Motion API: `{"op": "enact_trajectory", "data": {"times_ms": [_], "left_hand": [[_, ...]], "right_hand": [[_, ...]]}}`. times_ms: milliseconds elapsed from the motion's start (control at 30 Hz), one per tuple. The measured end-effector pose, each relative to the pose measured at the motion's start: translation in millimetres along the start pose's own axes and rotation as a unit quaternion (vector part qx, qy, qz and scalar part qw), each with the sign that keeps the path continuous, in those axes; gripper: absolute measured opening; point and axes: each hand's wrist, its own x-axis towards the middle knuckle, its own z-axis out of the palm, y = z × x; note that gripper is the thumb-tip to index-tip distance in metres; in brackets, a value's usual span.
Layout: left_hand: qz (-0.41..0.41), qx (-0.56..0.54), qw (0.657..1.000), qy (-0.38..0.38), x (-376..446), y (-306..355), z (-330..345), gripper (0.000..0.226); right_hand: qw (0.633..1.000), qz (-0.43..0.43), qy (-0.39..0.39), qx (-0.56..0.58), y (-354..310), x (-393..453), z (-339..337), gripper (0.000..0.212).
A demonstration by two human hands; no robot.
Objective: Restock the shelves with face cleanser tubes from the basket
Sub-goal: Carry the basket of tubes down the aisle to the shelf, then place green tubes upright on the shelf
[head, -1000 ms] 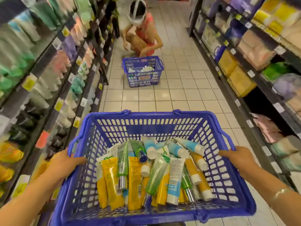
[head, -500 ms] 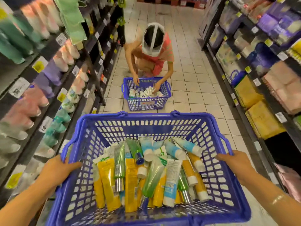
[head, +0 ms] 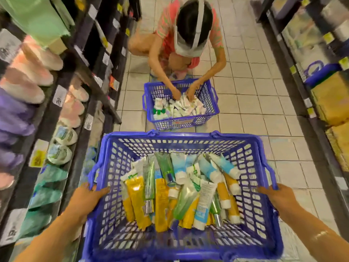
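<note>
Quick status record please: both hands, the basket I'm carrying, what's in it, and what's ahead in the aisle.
left hand: grips basket's left rim
right hand: grips basket's right rim
basket: blue, held between both hands
tubes: yellow, green, blue-and-white, piled inside
ahead: crouching person with both hands in second blue basket on the floor
shelves: left side, stocked with tubes

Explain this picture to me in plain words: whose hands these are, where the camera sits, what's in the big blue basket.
No machine here: a person wears a camera on the head, looking down the aisle. The left hand and right hand each grip a side rim of the blue basket. Inside lie face cleanser tubes, yellow, green, blue and white. Shelves of product stand to the left. Ahead, another person crouches, both hands in a smaller blue basket on the tiled floor.
</note>
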Motion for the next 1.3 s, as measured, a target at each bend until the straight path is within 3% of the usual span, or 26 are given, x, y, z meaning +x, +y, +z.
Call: {"op": "enact_trajectory", "data": {"times_ms": [167, 400, 633, 1000, 1167, 1300], "left_hand": [[-0.047, 0.013, 0.999, 0.013, 88.4, 6.1, 38.4, 0.029], [-0.09, 0.047, 0.994, 0.034, 208.4, -37.7, 127.2, 0.048], [-0.075, 0.054, 0.994, 0.058, 293.1, -69.6, 193.1, 0.041], [-0.139, 0.021, 0.99, 0.033, 325.4, -101.7, 222.0, 0.033], [-0.139, 0.046, 0.989, 0.028, 321.1, -100.1, 220.2, 0.033], [-0.171, 0.002, 0.985, 0.019, 312.9, -94.2, 215.6, 0.025]], "right_hand": [[0.999, 0.017, -0.016, -0.033, -28.6, 88.0, 71.9, 0.027], [0.996, 0.0, -0.039, -0.084, -22.7, 214.5, 182.6, 0.03], [0.994, 0.006, -0.039, -0.106, 5.2, 302.8, 259.5, 0.028], [0.996, -0.004, -0.049, -0.074, 26.5, 338.6, 285.9, 0.021], [0.988, 0.005, -0.042, -0.147, 19.1, 334.9, 286.7, 0.028], [0.98, -0.006, -0.016, -0.198, 14.9, 325.2, 285.3, 0.023]]}}
